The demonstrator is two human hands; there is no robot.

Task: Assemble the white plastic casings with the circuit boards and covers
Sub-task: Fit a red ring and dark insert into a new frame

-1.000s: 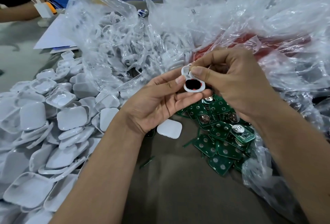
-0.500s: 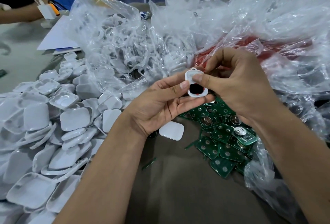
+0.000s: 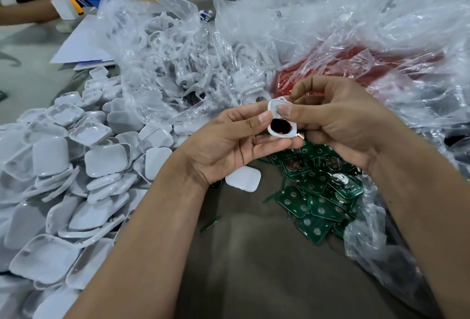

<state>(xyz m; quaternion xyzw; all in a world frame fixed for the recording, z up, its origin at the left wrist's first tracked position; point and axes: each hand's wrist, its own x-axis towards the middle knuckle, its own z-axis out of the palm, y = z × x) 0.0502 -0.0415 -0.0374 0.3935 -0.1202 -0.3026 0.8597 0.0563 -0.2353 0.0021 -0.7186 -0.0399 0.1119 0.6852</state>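
Both forearms enter from 6 o'clock and meet at frame centre. The left hand (image 3: 229, 145), palm up, cradles the white casing (image 3: 281, 121) — thumb clamped on its left edge. The right hand (image 3: 338, 120) pinches the casing's top, fingers curled. Circuit boards (image 3: 320, 191) lie on the counter (image 3: 254, 255) at 4 o'clock, loose covers (image 3: 76, 166) at 9.

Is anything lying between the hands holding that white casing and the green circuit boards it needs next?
Nothing visible does. The white casing, held by the left hand and right hand, sits just above the uncovered green circuit boards.
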